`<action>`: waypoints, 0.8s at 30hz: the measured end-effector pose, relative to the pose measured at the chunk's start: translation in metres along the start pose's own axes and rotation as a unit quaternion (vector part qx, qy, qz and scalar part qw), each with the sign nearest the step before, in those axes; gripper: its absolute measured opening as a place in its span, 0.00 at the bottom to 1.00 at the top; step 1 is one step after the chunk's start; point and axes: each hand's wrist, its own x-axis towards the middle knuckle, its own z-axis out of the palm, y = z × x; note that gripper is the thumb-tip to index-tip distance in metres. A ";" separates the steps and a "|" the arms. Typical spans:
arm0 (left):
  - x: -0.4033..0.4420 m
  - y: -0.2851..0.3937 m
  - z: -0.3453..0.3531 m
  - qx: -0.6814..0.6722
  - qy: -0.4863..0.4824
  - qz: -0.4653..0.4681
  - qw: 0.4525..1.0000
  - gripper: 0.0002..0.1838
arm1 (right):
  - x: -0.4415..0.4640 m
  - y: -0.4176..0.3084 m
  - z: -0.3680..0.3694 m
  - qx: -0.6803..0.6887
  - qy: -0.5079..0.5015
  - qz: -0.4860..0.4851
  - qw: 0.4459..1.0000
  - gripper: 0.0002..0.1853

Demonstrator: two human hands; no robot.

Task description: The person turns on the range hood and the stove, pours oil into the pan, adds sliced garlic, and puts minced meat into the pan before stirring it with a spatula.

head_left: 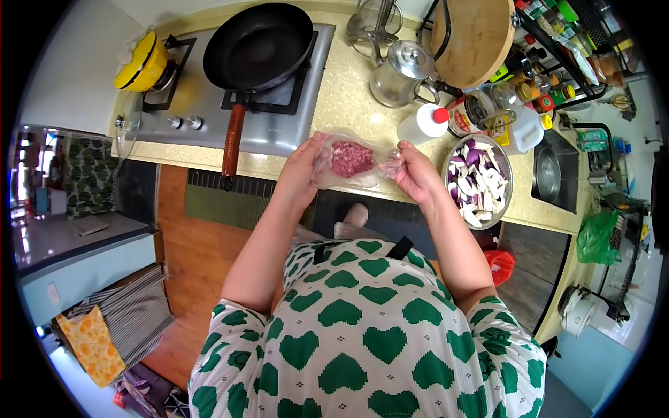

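A clear plastic bag with pink minced meat [351, 159] inside hangs level between both hands, over the counter's front edge. My left hand [301, 166] is closed on the bag's left side, with the thumb on top. At the other end, my right hand [418, 172] pinches the gathered plastic between thumb and fingers. To the right of that hand stands a metal bowl of cut eggplant [477, 182], white flesh with purple skin. A white bottle with a red cap [424, 124] is just behind my right hand.
A black frying pan [258, 47] rests on the stove [209, 115], its wooden handle pointing toward me. Further left is a yellow pot [143, 64]. Behind the bottle are a metal kettle [402, 75], a round wooden board [474, 42], and several jars. A sink [555, 171] lies at right.
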 end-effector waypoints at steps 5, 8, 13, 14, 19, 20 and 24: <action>-0.005 0.010 -0.003 -0.060 -0.032 -0.005 0.998 0.25 | -0.009 -0.012 0.022 -0.033 -0.039 0.000 0.999 0.07; -0.002 0.008 -0.010 -0.064 -0.042 0.001 0.997 0.24 | -0.012 -0.019 0.034 -0.077 -0.016 -0.003 0.997 0.04; 0.014 -0.019 -0.030 -0.002 -0.007 -0.038 0.999 0.22 | 0.002 -0.003 -0.005 -0.460 0.058 -0.060 0.884 0.19; 0.013 -0.021 -0.027 -0.009 -0.002 -0.041 0.999 0.22 | 0.002 0.002 -0.014 -0.502 0.047 -0.082 0.860 0.21; 0.012 -0.020 -0.017 -0.021 0.002 -0.031 0.999 0.19 | -0.010 -0.002 -0.009 -0.603 -0.010 -0.095 0.792 0.20; 0.010 -0.016 -0.014 -0.023 0.003 -0.032 0.999 0.18 | -0.007 -0.005 -0.012 -0.614 -0.017 -0.066 0.787 0.17; 0.012 -0.023 -0.018 0.014 -0.033 -0.027 0.999 0.18 | 0.005 -0.005 -0.028 -0.547 -0.022 -0.029 0.836 0.11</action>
